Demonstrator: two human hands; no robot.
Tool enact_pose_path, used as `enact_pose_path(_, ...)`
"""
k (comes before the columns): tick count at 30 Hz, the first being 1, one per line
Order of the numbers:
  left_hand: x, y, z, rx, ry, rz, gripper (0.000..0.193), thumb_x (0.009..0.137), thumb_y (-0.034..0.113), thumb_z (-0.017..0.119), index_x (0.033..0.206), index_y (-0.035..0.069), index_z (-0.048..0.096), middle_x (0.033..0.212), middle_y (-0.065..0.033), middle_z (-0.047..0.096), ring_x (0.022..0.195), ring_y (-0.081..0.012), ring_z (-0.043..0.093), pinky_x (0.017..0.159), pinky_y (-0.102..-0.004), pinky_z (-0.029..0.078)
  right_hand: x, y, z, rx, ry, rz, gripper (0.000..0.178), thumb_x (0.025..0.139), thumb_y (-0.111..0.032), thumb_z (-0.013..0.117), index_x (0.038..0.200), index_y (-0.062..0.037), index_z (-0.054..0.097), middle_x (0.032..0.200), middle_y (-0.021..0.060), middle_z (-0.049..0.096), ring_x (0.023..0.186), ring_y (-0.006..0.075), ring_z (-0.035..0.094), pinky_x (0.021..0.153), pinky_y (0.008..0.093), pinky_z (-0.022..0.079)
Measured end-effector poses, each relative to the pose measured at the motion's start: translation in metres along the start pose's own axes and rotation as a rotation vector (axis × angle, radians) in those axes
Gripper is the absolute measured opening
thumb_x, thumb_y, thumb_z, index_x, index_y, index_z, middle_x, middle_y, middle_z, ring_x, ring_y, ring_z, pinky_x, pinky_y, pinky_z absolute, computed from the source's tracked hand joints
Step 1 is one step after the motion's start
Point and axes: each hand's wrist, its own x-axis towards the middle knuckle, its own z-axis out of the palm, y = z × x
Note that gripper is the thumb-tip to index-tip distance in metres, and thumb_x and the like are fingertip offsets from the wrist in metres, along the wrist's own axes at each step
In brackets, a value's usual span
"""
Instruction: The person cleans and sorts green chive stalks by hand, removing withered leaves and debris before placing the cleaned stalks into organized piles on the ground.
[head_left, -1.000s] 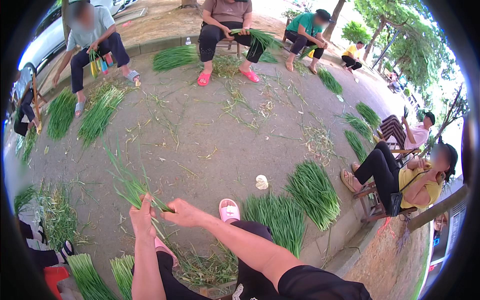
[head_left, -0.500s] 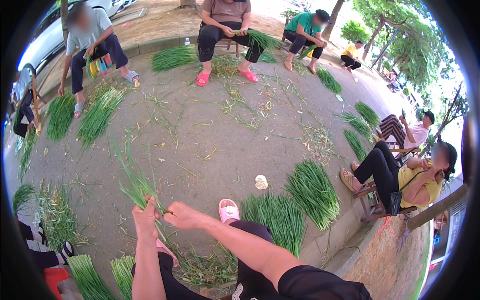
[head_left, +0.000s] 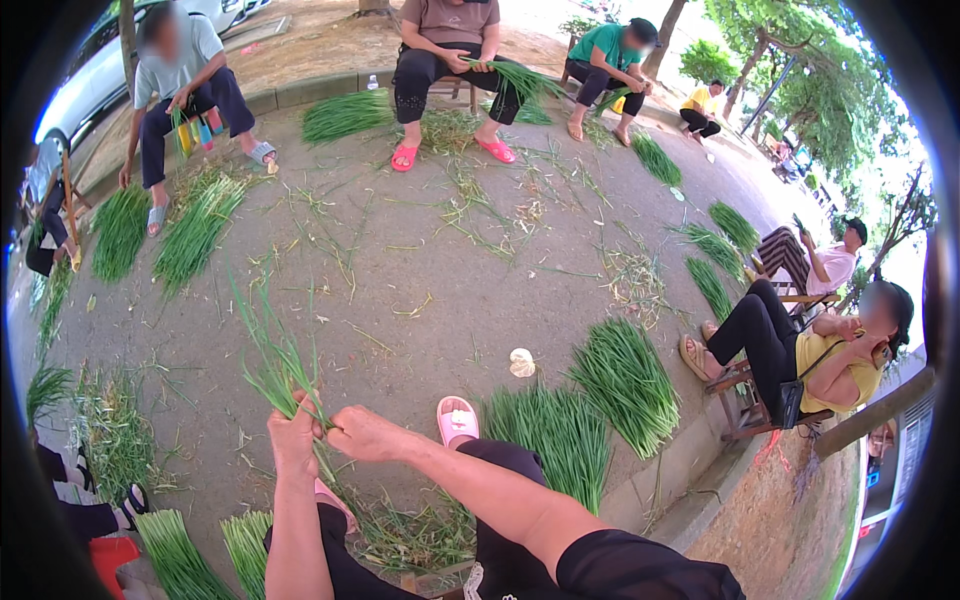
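Note:
A loose bunch of long green chives (head_left: 275,365) rises from my left hand (head_left: 292,440), whose fingers are wrapped round it; the pale lower ends stick out below. Right beside it my right hand (head_left: 365,433) is closed, its fingertips pinching at strands on the bunch's right side. Exactly which strands it grips is partly hidden. Under my hands, between my feet, lies a heap of discarded leaves and trimmings (head_left: 415,530). To the right of my pink sandal (head_left: 457,418) a thick pile of chives (head_left: 550,440) rests on the pavement.
Another chive pile (head_left: 628,385) lies farther right, near a seated person in yellow (head_left: 840,365). More chives (head_left: 180,555) sit at lower left beside a red stool (head_left: 112,560). Several people sit round the paved ground with chives and scattered trimmings (head_left: 470,205). A curb (head_left: 690,510) runs at right.
The chives in my left hand have swung slightly to the right at their tips. Both hands stay nearly in place, close together.

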Motion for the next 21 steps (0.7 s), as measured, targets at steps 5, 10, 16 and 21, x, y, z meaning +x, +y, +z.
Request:
enact_pose_path(5, 0.003, -0.003, -0.002, 0.034, -0.025, -0.019, 0.016, 0.078, 0.012, 0.065, 0.088, 0.001, 0.059, 0.065, -0.0006, 0.056, 0.044, -0.0053, 0.043, 0.039, -0.0193, 0.032, 0.003, 0.008, 0.004, -0.051, -0.007, -0.008, 0.026, 0.073, -0.015, 0.044, 0.066, 0.0083, 0.053, 0.063, 0.0287, 0.053, 0.059, 0.0398, 0.055, 0.056, 0.0445, 0.042)
enact_pose_path(10, 0.006, -0.005, -0.006, 0.039, -0.061, -0.025, 0.017, 0.078, 0.014, 0.066, 0.087, 0.002, 0.059, 0.065, -0.0011, 0.058, 0.043, -0.005, 0.043, 0.038, -0.019, 0.032, 0.003, 0.005, 0.005, -0.111, 0.019, 0.008, 0.024, 0.073, -0.014, 0.044, 0.068, 0.0071, 0.053, 0.066, 0.0285, 0.054, 0.061, 0.0408, 0.055, 0.057, 0.044, 0.043)
enact_pose_path(16, 0.002, 0.0, -0.003, 0.052, -0.022, -0.048, 0.017, 0.078, 0.015, 0.066, 0.087, 0.003, 0.059, 0.066, -0.0012, 0.057, 0.043, -0.0054, 0.043, 0.038, -0.0194, 0.033, 0.008, 0.011, -0.021, 0.066, 0.388, 0.057, 0.029, 0.077, -0.02, 0.047, 0.066, 0.0048, 0.054, 0.057, 0.0228, 0.053, 0.05, 0.029, 0.054, 0.051, 0.0413, 0.041)
enact_pose_path(21, 0.003, 0.002, -0.003, -0.003, -0.003, -0.045, 0.015, 0.078, 0.012, 0.066, 0.086, 0.001, 0.058, 0.066, -0.0019, 0.056, 0.044, -0.0062, 0.044, 0.039, -0.0196, 0.033, 0.004, 0.011, -0.012, 0.16, 0.141, 0.176, 0.027, 0.08, -0.023, 0.052, 0.069, 0.0021, 0.055, 0.051, 0.0054, 0.045, 0.051, 0.0098, 0.043, 0.046, 0.0314, 0.035)
